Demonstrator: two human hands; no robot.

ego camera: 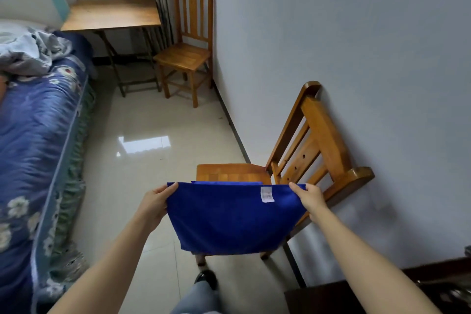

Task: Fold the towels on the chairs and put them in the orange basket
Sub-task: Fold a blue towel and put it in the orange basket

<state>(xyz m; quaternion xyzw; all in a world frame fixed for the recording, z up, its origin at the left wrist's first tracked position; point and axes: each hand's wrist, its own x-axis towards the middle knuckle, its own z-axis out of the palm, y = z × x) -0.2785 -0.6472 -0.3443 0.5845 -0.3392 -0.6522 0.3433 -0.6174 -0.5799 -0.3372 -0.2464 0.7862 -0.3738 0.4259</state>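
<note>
1. Well to the left of the near wooden chair stands a bed. It has a soft blue quilt printed with pale flowers, and a rumpled grey cover lies at its far end.
2. Beyond the near chair and to its left is a folding table with a flat, square wooden top on thin crossed legs.
3. Just right of that table, farther along the same wall as the near chair, is a second chair of slatted honey-coloured wood.
4. The glossy pale tiled floor to the left of the near chair mirrors a bright patch.
5. The left hand, at the chair's front left, pinches the top left corner of the blue towel, thumb on top.
6. The towel is plush and roughly rectangular. It hangs taut between both hands in front of the chair's seat and covers most of it.
7. A small white label sits near the towel's top right edge.
8. The right hand, beside the chair's slatted backrest, pinches the top right corner with its fingers curled behind the cloth.
</note>
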